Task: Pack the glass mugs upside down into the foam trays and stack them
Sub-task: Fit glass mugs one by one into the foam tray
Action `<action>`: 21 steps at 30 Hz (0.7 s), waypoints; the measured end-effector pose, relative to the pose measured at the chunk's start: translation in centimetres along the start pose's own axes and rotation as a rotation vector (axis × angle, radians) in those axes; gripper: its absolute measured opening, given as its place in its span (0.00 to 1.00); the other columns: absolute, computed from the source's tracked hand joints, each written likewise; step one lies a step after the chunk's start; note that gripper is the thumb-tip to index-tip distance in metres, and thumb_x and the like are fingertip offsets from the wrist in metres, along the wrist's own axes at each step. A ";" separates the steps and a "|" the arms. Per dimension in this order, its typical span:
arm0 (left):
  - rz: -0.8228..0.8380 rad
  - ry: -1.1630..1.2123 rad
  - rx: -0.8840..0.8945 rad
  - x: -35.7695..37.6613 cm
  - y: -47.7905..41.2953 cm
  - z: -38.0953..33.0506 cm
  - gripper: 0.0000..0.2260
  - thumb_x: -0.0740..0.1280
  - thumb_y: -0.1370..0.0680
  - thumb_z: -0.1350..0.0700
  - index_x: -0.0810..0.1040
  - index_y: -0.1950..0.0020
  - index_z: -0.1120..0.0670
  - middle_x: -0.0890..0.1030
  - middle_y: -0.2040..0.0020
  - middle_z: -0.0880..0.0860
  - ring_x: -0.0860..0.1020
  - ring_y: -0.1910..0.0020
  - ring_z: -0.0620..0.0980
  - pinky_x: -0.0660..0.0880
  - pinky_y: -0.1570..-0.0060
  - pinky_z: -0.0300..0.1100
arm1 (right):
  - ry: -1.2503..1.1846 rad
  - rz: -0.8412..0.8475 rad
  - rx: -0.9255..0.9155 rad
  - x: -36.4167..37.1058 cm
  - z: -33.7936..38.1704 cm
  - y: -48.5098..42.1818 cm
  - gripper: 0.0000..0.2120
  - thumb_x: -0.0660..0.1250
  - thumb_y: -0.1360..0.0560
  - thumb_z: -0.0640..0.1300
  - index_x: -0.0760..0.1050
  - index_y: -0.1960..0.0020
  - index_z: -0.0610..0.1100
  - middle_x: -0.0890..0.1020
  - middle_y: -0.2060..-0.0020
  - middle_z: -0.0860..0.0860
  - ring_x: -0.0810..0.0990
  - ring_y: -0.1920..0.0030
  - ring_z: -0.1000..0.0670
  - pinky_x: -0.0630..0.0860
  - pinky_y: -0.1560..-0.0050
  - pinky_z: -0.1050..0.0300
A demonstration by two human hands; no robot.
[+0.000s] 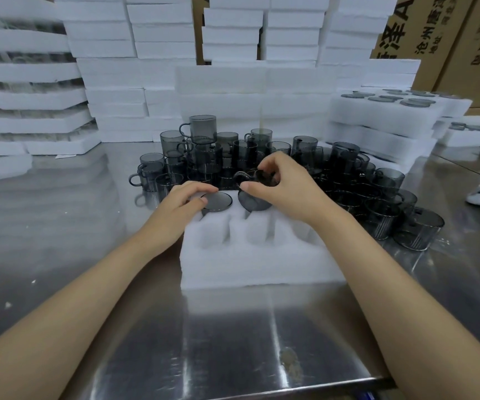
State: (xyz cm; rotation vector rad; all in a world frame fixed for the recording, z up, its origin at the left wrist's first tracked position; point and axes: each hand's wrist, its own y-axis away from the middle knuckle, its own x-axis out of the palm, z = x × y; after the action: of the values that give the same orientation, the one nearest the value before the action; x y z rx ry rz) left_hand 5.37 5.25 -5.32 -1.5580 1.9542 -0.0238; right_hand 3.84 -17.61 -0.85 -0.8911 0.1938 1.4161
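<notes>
A white foam tray [257, 262] with round pockets lies on the steel table in front of me. One smoky grey glass mug [217, 202] sits upside down in the tray's far-left pocket, and my left hand [182, 203] rests on it, fingers curled over its base edge. My right hand [283, 184] grips a second grey mug [254, 194], tilted over the pocket beside the first, its handle toward the left. Behind the tray stands a crowd of several loose grey mugs [261, 157], some stacked.
Packed foam trays [389, 111] with mug bases showing sit stacked at the right. Tall stacks of foam trays [30, 82] fill the back and left. Cardboard boxes [446, 39] stand at the back right. Loose mugs [417, 229] reach close to the tray's right side.
</notes>
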 end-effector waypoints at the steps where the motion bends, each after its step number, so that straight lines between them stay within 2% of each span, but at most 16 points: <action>1: 0.003 -0.001 0.001 0.0 0.0 0.0 0.16 0.60 0.20 0.56 0.76 0.47 0.34 0.77 0.45 0.32 0.68 0.38 0.36 0.63 0.43 0.33 | -0.043 -0.011 0.002 -0.1 0.0 0.0 0.17 0.74 0.33 0.58 0.74 0.51 0.52 0.78 0.55 0.60 0.73 0.59 0.65 0.69 0.61 0.72; 2: 0.006 0.000 0.000 0.0 0.0 -0.1 0.14 0.59 0.22 0.54 0.77 0.48 0.33 0.77 0.45 0.32 0.68 0.38 0.35 0.63 0.43 0.33 | -0.097 -0.023 -0.011 -0.3 0.1 0.1 0.14 0.75 0.33 0.56 0.76 0.51 0.53 0.79 0.56 0.60 0.74 0.59 0.66 0.68 0.60 0.74; 4: 0.010 0.005 -0.002 -0.1 0.0 -0.1 0.14 0.58 0.24 0.52 0.77 0.48 0.32 0.76 0.45 0.32 0.68 0.38 0.35 0.63 0.44 0.33 | -0.170 -0.034 -0.068 -0.8 0.3 0.1 0.14 0.75 0.31 0.49 0.79 0.47 0.54 0.81 0.51 0.61 0.76 0.52 0.67 0.68 0.53 0.76; 6: 0.012 0.004 -0.003 -0.1 0.0 -0.1 0.14 0.58 0.24 0.51 0.76 0.48 0.32 0.76 0.45 0.31 0.68 0.39 0.35 0.63 0.43 0.34 | -0.177 0.021 -0.160 -1.2 0.6 0.2 0.17 0.74 0.31 0.40 0.80 0.44 0.54 0.80 0.45 0.60 0.76 0.43 0.64 0.68 0.42 0.71; 8: 0.015 -0.002 -0.005 -0.1 0.0 -0.2 0.14 0.58 0.25 0.50 0.76 0.48 0.33 0.76 0.45 0.31 0.68 0.38 0.36 0.63 0.43 0.34 | -0.163 0.136 -0.208 -1.4 0.7 0.5 0.20 0.73 0.32 0.35 0.81 0.45 0.54 0.80 0.42 0.59 0.74 0.38 0.63 0.66 0.35 0.67; 11: 0.019 -0.004 -0.004 -0.1 0.1 -0.3 0.13 0.58 0.25 0.49 0.76 0.47 0.33 0.76 0.45 0.31 0.68 0.37 0.36 0.63 0.41 0.34 | -0.159 0.293 -0.197 -1.4 0.7 0.7 0.22 0.71 0.31 0.31 0.81 0.43 0.50 0.79 0.40 0.60 0.73 0.37 0.65 0.67 0.37 0.71; 13: 0.024 -0.011 0.001 -0.2 0.1 -0.2 0.13 0.58 0.24 0.50 0.76 0.47 0.34 0.76 0.44 0.31 0.68 0.36 0.36 0.63 0.41 0.34 | -0.120 0.334 -0.209 -1.3 0.8 0.8 0.22 0.69 0.31 0.29 0.81 0.42 0.48 0.79 0.39 0.59 0.72 0.37 0.65 0.66 0.36 0.71; 17: 0.030 -0.025 0.008 -0.2 0.1 -0.1 0.16 0.59 0.18 0.58 0.76 0.45 0.35 0.76 0.41 0.34 0.67 0.35 0.38 0.62 0.40 0.34 | -0.131 0.365 -0.183 -1.5 1.3 1.0 0.23 0.61 0.29 0.28 0.81 0.41 0.47 0.77 0.36 0.56 0.70 0.34 0.62 0.67 0.35 0.68; 21: 0.007 -0.018 0.027 0.1 0.2 -0.2 0.15 0.58 0.18 0.59 0.76 0.44 0.39 0.76 0.41 0.39 0.68 0.35 0.41 0.62 0.39 0.32 | -0.154 0.291 -0.137 -1.2 1.7 0.9 0.19 0.56 0.19 0.38 0.73 0.32 0.50 0.70 0.30 0.57 0.64 0.30 0.63 0.60 0.30 0.67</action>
State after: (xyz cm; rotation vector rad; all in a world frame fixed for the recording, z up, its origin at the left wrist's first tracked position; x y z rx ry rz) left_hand 5.05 5.17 -5.27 -1.5289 1.9378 -0.0332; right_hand 2.15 -17.52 0.69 -0.8865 0.1137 1.7788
